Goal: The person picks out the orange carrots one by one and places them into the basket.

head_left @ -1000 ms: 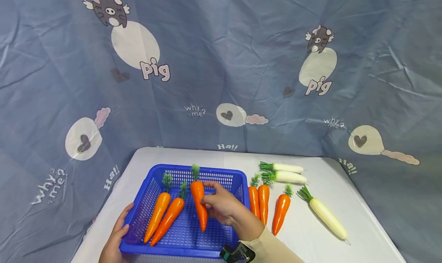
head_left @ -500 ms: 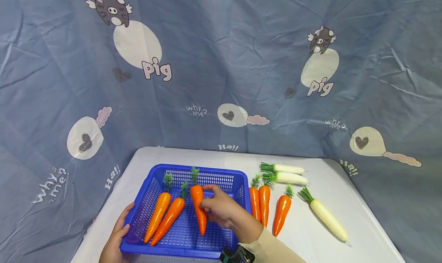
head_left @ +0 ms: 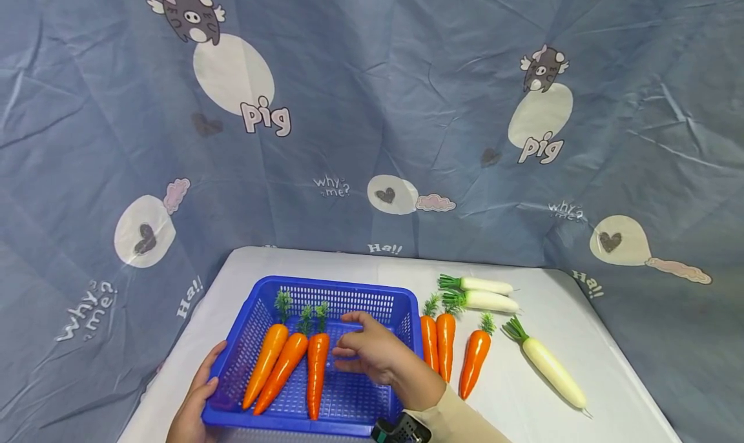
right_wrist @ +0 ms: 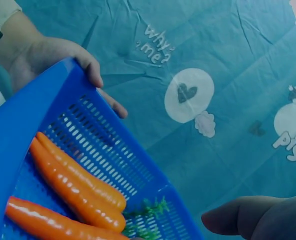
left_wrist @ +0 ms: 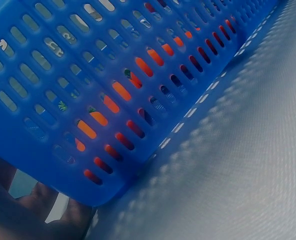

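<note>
A blue plastic basket (head_left: 349,425) stands on the white table. Inside, three orange carrots lie side by side with green tops towards the back: the left carrot (head_left: 265,365), the middle carrot (head_left: 282,373) and the right carrot (head_left: 316,375). My right hand (head_left: 374,356) hovers over the basket just right of that last carrot, fingers parted and holding nothing. Against the basket's left side rests my left hand (head_left: 194,401), its fingers touching the outside near the front corner (right_wrist: 70,62). The left wrist view shows the basket's perforated wall (left_wrist: 103,75) with orange showing through its slots.
Right of the basket lie more carrots: two close together, with the nearer carrot (head_left: 445,346), and a separate carrot (head_left: 475,364). Two white radishes (head_left: 485,300) lie at the back, and another white radish (head_left: 552,372) farther right. A blue printed cloth (head_left: 372,107) hangs behind the table.
The carrot my right hand held over the basket now lies inside, beside the other two. The right hand's fingers have let go and spread. My left hand has stayed at the basket's side.
</note>
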The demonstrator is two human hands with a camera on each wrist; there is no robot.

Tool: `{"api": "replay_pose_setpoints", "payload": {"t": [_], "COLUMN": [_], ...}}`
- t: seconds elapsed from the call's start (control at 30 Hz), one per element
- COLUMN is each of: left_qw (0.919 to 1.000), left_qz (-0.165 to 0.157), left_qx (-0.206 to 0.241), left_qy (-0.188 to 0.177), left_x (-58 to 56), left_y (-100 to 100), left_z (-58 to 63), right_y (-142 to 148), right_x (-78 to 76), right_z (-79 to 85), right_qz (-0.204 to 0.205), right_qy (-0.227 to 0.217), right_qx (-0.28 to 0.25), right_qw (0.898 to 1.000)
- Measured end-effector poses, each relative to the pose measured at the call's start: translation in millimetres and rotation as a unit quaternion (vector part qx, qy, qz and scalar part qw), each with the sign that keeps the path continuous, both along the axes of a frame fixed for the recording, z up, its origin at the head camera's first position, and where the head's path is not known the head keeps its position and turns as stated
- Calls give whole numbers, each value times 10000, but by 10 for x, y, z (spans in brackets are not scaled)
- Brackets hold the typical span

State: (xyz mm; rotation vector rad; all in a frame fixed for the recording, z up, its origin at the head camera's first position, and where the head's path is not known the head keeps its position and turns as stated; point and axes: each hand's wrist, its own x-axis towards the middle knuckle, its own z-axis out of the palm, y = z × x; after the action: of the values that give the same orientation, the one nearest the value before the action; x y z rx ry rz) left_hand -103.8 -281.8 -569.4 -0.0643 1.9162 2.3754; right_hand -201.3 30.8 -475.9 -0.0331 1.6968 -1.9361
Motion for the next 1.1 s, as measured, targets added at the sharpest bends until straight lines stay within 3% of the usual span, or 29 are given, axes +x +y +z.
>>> {"api": "replay_pose_setpoints", "payload": {"t": [0.23,0.67,0.8,1.0,1.1], "left_qw": [9995,9990,9985,9993,9983], "left_qz": [-62,-76,-154,-215,-367], "left_qx": [-32,-12,30,-15,64], "left_qy": [324,431,526,301,450], "left_x": [-1,-21,-18,-13,-12], "left_y": [3,21,8,-25,-62], "left_z": [-26,-15,-20,-13,-18], "right_y": [19,57,84,190,258], "right_x": [-9,-2,6,-1,-1], "right_z": [-3,43,66,73,58], "right_qz": [-14,-226,-243,-287,-385], "right_qy": [-43,-126,-177,-118,-68], "right_qx": [-117,-181,-406,-870,-1138], "right_qw": [9999,9995,9987,9957,9927]}}
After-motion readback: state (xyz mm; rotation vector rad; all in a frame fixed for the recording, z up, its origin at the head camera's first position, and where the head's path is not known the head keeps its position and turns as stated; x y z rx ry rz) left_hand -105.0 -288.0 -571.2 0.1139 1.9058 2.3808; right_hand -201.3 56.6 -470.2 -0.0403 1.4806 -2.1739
